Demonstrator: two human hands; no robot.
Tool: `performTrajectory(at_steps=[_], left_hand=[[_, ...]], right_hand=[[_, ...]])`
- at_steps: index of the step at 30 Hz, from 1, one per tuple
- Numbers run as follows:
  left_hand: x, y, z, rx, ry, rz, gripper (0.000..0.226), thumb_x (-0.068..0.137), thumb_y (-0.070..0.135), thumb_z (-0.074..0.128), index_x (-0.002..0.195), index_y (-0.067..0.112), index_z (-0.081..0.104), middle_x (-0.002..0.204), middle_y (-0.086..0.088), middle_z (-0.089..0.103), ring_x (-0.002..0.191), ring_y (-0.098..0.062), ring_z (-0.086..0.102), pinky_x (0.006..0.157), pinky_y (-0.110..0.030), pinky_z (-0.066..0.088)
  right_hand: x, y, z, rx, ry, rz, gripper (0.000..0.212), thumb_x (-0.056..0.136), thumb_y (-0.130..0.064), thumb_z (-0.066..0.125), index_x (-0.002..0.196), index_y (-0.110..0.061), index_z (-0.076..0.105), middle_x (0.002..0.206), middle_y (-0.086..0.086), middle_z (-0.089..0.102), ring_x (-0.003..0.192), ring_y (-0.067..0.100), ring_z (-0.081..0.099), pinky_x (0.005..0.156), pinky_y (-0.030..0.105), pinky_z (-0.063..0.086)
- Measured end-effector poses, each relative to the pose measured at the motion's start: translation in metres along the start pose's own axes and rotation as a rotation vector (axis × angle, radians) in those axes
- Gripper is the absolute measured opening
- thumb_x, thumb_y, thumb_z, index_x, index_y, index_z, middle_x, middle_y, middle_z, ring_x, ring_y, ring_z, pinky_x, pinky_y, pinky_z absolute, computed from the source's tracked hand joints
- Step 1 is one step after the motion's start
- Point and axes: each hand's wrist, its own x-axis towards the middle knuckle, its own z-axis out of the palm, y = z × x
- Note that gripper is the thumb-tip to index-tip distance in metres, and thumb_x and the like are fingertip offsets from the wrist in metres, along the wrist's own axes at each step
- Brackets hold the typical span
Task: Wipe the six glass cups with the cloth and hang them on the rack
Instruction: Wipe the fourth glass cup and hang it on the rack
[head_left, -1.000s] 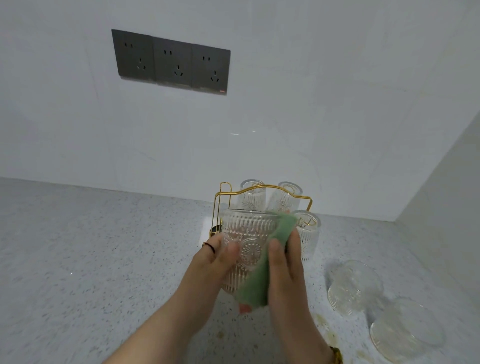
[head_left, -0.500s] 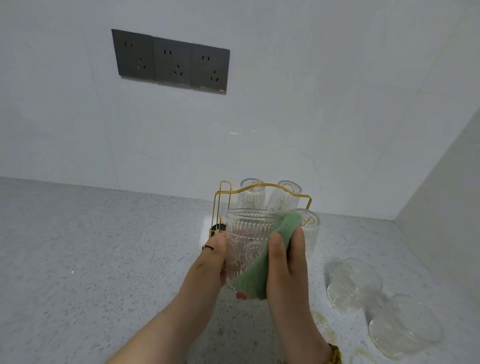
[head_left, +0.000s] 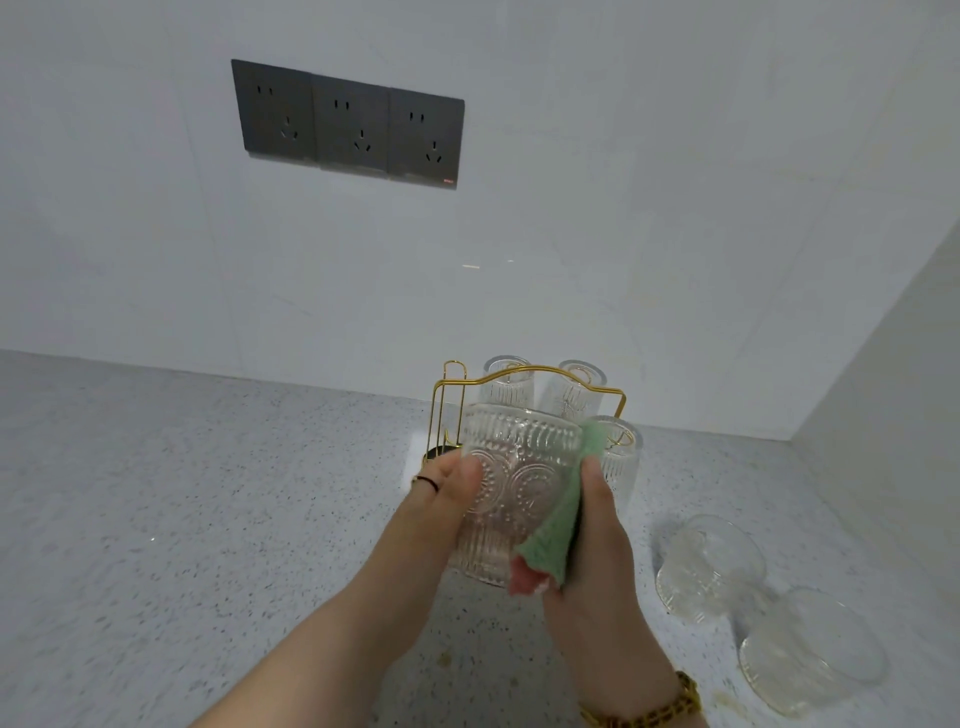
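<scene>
Left hand (head_left: 441, 499) grips the embossed glass cup (head_left: 511, 488) by its side wall; right hand (head_left: 597, 551) presses the green cloth (head_left: 558, 525) against the opposite wall. The cup's long axis is near vertical, rim up, tilted slightly left. Since the earlier frame the cloth has slid rightward, exposing more glass. Beyond the hands: gold rack (head_left: 452, 405) bearing three inverted cups. Right of the right hand: two cups (head_left: 711, 566) on the counter (head_left: 182, 493).
</scene>
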Motion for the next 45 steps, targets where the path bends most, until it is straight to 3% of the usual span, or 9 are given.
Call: performTrajectory(at_steps=[4,9,12,15,21,24,27,35,45], left_hand=[[0.0,-0.004,0.004,0.116,0.19,0.062,0.055,0.074,0.063,0.04,0.095,0.016,0.058,0.09,-0.009,0.064,0.085,-0.028,0.06,0.088,-0.053,0.048],[-0.004,-0.007,0.011,0.052,0.034,0.002,0.031,0.082,0.038,0.054,0.102,0.015,0.054,0.091,0.001,0.066,0.069,0.002,0.065,0.056,-0.015,0.051],[-0.001,-0.012,0.004,-0.087,-0.097,-0.055,0.071,0.063,0.054,0.072,0.118,0.012,0.055,0.109,-0.01,0.068,0.093,-0.016,0.068,0.069,-0.023,0.055],[0.002,-0.013,-0.005,-0.19,-0.192,-0.097,0.087,0.041,0.065,0.077,0.105,0.007,0.066,0.106,-0.016,0.068,0.092,-0.024,0.066,0.074,-0.031,0.056],[-0.003,-0.01,-0.003,-0.285,-0.275,-0.106,0.05,0.057,0.058,0.067,0.097,0.027,0.072,0.109,0.003,0.071,0.105,-0.013,0.065,0.089,-0.027,0.047],[0.003,-0.007,0.003,-0.081,-0.015,-0.032,0.071,0.061,0.058,0.062,0.119,0.019,0.052,0.113,-0.005,0.066,0.107,-0.028,0.061,0.099,-0.046,0.044],[0.003,-0.011,0.004,0.046,0.161,0.042,0.029,0.085,0.043,0.05,0.107,0.025,0.051,0.093,0.001,0.064,0.085,-0.017,0.063,0.084,-0.036,0.051],[-0.005,-0.009,0.012,-0.106,-0.033,0.004,0.044,0.066,0.047,0.059,0.104,0.025,0.058,0.093,0.01,0.07,0.089,-0.01,0.067,0.079,-0.027,0.056],[-0.003,0.001,0.015,-0.152,-0.081,-0.051,0.054,0.073,0.046,0.051,0.115,0.013,0.058,0.104,-0.008,0.071,0.096,-0.026,0.067,0.082,-0.033,0.055]], right_hand=[[-0.001,-0.006,0.011,-0.122,0.089,-0.035,0.086,0.06,-0.07,0.038,0.132,-0.024,0.038,0.126,0.006,0.054,0.115,0.026,0.054,0.096,0.054,0.044],[-0.004,-0.003,0.017,-0.403,0.152,-0.146,0.083,0.064,-0.063,0.036,0.135,-0.019,0.033,0.126,-0.001,0.049,0.119,0.021,0.048,0.101,0.039,0.04],[-0.005,-0.006,0.018,-0.419,0.108,-0.143,0.085,0.063,-0.063,0.038,0.14,-0.028,0.026,0.139,-0.003,0.043,0.125,0.012,0.043,0.105,0.035,0.038],[-0.005,-0.005,0.015,-0.308,0.081,-0.095,0.089,0.056,-0.066,0.04,0.136,-0.027,0.034,0.134,0.002,0.048,0.12,0.016,0.048,0.099,0.04,0.044],[-0.004,0.0,0.004,0.098,0.014,0.031,0.044,0.082,-0.054,0.047,0.103,-0.021,0.066,0.102,0.007,0.071,0.097,0.023,0.067,0.074,0.033,0.056],[-0.005,0.0,0.005,-0.016,0.073,-0.013,0.069,0.067,-0.071,0.051,0.119,-0.026,0.055,0.119,0.008,0.062,0.112,0.025,0.058,0.093,0.047,0.048],[-0.003,-0.001,0.006,-0.111,0.09,-0.008,0.084,0.06,-0.066,0.047,0.134,-0.026,0.037,0.134,0.009,0.048,0.12,0.025,0.049,0.1,0.052,0.042],[-0.001,0.001,0.008,-0.302,0.135,-0.149,0.094,0.051,-0.061,0.048,0.133,-0.016,0.033,0.119,0.004,0.055,0.105,0.018,0.056,0.083,0.029,0.05],[-0.002,0.005,0.002,0.25,-0.016,0.002,0.089,0.047,-0.068,0.071,0.113,-0.009,0.058,0.101,0.015,0.069,0.089,0.028,0.069,0.066,0.034,0.057]])
